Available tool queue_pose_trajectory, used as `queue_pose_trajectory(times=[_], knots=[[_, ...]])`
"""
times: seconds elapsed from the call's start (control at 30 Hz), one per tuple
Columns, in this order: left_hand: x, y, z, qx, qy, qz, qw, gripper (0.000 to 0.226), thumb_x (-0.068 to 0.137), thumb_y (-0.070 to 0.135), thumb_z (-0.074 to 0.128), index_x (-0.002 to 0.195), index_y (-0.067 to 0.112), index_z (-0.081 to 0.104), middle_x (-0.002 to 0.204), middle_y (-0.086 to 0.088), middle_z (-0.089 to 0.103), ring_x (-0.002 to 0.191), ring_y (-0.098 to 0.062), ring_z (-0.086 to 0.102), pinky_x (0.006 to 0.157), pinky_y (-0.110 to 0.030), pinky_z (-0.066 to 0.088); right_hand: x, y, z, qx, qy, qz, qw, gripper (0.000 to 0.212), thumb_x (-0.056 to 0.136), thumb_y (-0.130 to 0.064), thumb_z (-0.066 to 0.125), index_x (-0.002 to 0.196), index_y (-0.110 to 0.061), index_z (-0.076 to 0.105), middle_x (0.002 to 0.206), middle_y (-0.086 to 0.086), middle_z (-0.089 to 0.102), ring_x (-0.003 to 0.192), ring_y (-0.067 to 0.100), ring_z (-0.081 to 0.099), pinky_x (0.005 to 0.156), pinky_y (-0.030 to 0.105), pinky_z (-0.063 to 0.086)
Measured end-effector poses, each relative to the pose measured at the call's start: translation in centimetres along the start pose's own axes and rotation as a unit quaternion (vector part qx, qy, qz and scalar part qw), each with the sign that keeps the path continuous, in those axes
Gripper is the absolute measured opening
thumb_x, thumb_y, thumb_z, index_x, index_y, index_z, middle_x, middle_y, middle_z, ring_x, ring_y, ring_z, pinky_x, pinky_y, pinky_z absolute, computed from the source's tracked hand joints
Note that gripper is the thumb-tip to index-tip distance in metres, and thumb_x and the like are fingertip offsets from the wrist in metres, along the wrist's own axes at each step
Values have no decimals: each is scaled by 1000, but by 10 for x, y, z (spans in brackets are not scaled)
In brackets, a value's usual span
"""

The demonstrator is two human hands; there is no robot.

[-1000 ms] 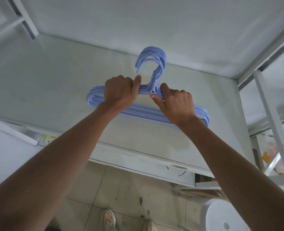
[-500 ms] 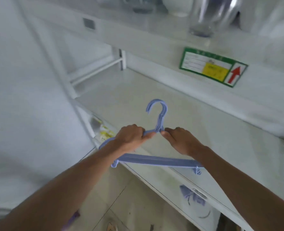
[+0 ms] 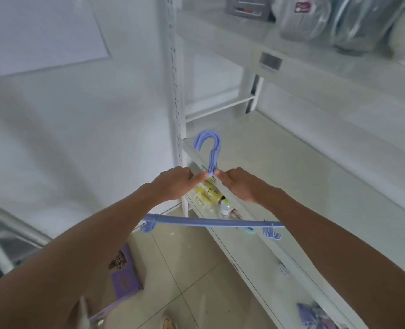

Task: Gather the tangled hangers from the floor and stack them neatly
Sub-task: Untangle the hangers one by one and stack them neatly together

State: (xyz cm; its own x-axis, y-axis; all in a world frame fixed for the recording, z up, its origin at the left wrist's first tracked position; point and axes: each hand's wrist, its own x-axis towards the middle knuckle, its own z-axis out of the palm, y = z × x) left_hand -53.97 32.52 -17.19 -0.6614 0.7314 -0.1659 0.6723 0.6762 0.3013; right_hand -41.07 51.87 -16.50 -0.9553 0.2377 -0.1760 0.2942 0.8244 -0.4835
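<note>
We hold the aligned blue hangers (image 3: 211, 222) upright, our left hand (image 3: 173, 184) and right hand (image 3: 240, 186) closed tightly on their neck.

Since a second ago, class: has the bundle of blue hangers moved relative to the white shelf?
Yes. The blue hangers, held by the left hand and right hand, have come off the white shelf toward the person, now hanging over its front edge.

Left hand (image 3: 173, 184) and right hand (image 3: 240, 186) grip stacked blue hangers (image 3: 211, 222) beside a white shelf (image 3: 291, 167).
</note>
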Motion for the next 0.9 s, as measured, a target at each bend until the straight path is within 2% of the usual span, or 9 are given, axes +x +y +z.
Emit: queue_pose_trajectory(times=[0.13,0.37,0.43,0.57,0.7,0.77,0.8,0.87,0.9], knots=[[34,-37,-5,15,-1,6,1000,81,85,86,13,80,17,55,75,-2,55,76,-29,55,72,-39,45,40,-11,8,-2,6,1,1000,81,86,-90,10,65,-17,36,55,1,37,50,18,36,57,33,34],[95,-63,18,17,-18,42,999,79,81,92,8,65,23,44,64,2,49,59,-21,49,59,-34,40,84,11,28,11,-3,36,999,71,98,-78,16,62,-18,31,52,-4,30,46,13,31,53,28,30],[114,-66,25,-7,-36,69,997,92,74,99,2,63,17,42,60,0,45,54,-20,47,56,-32,40,95,21,27,7,-7,45,999,71,96,-79,15,62,-18,31,51,-5,29,46,14,29,53,28,29],[155,-63,45,-25,-39,99,994,88,79,96,5,59,18,42,54,1,42,46,-20,42,52,-27,36,123,45,19,-11,-34,57,998,80,83,-90,6,69,-16,33,57,1,32,51,19,32,56,32,32],[197,-56,42,-24,-32,112,993,71,90,79,7,79,23,50,56,0,38,46,-18,37,51,-26,34,151,69,8,-15,-32,63,997,77,88,-85,6,69,-17,36,58,2,39,52,20,39,56,32,35],[217,-52,37,-39,-59,137,988,30,100,62,23,96,42,45,56,-2,31,45,-18,33,52,-30,39,166,84,5,-12,-27,68,997,78,86,-88,4,67,-21,39,58,2,44,51,20,43,56,33,36],[229,-51,34,-32,-74,133,988,31,101,64,28,91,43,48,55,-2,30,44,-18,34,53,-30,39,173,92,2,-4,-20,75,997,81,84,-90,4,67,-20,41,58,2,45,52,21,43,56,33,36],[252,-41,28,-21,-65,118,991,77,86,91,13,64,25,46,53,-2,35,45,-21,41,53,-29,37,188,108,-3,13,-4,90,996,90,77,-95,5,70,-16,46,61,4,52,54,23,47,60,36,39],[264,-37,30,-23,-71,115,991,87,74,100,3,62,23,42,55,-3,39,48,-22,45,54,-30,36,195,118,-5,15,3,95,995,94,76,-96,4,73,-15,51,65,4,57,57,24,52,62,36,42]])
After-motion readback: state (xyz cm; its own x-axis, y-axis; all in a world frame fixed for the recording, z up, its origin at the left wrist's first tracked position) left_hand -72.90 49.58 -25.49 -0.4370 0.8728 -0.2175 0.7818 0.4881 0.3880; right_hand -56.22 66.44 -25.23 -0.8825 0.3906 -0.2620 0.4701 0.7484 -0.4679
